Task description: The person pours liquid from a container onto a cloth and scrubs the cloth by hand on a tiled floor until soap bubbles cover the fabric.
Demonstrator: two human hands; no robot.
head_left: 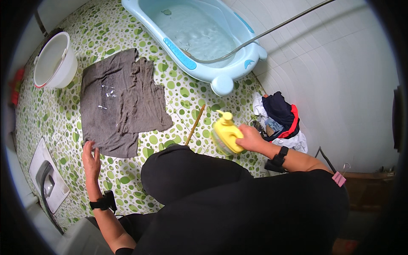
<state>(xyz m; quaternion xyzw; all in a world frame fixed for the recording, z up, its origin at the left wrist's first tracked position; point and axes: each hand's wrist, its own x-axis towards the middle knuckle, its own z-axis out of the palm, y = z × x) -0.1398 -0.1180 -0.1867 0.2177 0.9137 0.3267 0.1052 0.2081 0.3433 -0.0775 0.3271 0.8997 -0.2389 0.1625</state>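
Note:
A yellow pump bottle (229, 134), slightly blurred, is in my right hand (251, 138), which is closed around its side handle. It is above the floor, right of my knee. My left hand (91, 159) is open, with its fingers a little apart, at the near left corner of a grey-brown cloth (100, 80). Whether the fingertips touch the cloth, I cannot tell. The cloth lies spread on the floor, rumpled along its right part. White streaks of liquid (109, 92) show on its left half.
A light blue baby bathtub (223, 85) holds water, and a shower hose (259, 37) runs into it. White bucket (68, 68) at far left; squat toilet (59, 187) nearer. A thin wooden stick (195, 124) and a clothes pile (280, 112) lie on the green-patterned floor (182, 91).

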